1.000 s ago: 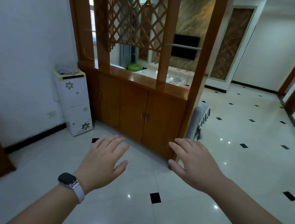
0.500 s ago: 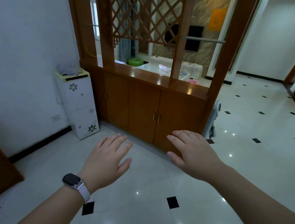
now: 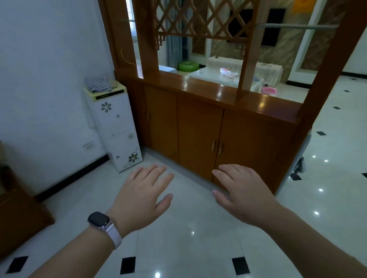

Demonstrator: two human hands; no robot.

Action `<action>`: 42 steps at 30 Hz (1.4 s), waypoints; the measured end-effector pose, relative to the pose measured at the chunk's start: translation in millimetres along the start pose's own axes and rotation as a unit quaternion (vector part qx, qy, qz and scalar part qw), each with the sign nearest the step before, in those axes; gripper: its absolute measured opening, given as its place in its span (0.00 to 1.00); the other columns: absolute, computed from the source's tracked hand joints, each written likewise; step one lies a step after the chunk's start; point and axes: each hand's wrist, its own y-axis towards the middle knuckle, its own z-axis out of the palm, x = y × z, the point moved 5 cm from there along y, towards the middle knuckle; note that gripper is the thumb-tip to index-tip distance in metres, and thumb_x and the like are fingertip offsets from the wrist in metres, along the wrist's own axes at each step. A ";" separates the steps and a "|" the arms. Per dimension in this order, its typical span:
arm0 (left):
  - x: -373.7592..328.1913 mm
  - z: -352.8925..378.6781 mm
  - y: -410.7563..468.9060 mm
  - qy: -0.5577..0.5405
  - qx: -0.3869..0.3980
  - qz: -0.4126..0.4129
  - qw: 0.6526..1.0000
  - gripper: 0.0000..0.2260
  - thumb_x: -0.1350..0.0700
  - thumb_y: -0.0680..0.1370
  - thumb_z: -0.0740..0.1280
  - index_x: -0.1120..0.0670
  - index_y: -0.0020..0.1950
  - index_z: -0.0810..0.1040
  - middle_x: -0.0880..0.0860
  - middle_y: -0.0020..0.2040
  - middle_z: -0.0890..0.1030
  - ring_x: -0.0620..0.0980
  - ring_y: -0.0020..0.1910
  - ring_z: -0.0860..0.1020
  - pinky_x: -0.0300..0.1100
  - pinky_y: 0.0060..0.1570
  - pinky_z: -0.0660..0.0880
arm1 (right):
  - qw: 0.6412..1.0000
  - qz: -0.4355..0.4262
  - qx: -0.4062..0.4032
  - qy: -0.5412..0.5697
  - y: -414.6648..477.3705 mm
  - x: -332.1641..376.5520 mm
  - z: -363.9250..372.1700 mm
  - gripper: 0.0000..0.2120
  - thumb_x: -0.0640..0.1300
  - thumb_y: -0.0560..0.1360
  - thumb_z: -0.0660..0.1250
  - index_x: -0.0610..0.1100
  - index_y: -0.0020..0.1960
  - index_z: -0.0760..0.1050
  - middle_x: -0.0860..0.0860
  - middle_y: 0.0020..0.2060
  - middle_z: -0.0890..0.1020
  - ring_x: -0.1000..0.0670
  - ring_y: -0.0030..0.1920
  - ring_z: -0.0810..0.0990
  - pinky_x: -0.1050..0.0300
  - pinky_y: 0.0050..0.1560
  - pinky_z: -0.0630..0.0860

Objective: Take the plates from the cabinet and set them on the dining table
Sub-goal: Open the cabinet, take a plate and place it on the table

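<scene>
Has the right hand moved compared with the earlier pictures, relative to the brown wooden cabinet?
Yes. The right hand has come forward, closer to the brown wooden cabinet; its fingertips now appear just below the brass door handles.

Reaching forward with both arms, bare to the edge of view. Left forearm (image 3: 74,255) slanting up from the bottom edge toward the middle; right forearm (image 3: 324,246) slanting in from the lower right corner. Holding the left hand (image 3: 142,193) palm down, fingers straight and close together, thumb spread off to the right. Holding the right hand (image 3: 244,195) palm down too, near the left but apart from it, fingers relaxed and angled leftward, thumb pointing toward the left hand. Gripping and touching nothing with either.
</scene>
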 end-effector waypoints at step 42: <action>237.4 310.3 415.5 -0.154 0.059 0.190 0.968 0.19 0.44 0.74 0.63 0.50 0.61 0.79 0.51 0.59 0.81 0.54 0.61 0.77 0.52 0.60 0.73 | 0.964 0.258 0.061 -0.027 393.3 -163.5 120.4 0.26 0.62 0.77 0.54 0.50 0.67 0.74 0.50 0.63 0.79 0.45 0.64 0.77 0.45 0.63 0.73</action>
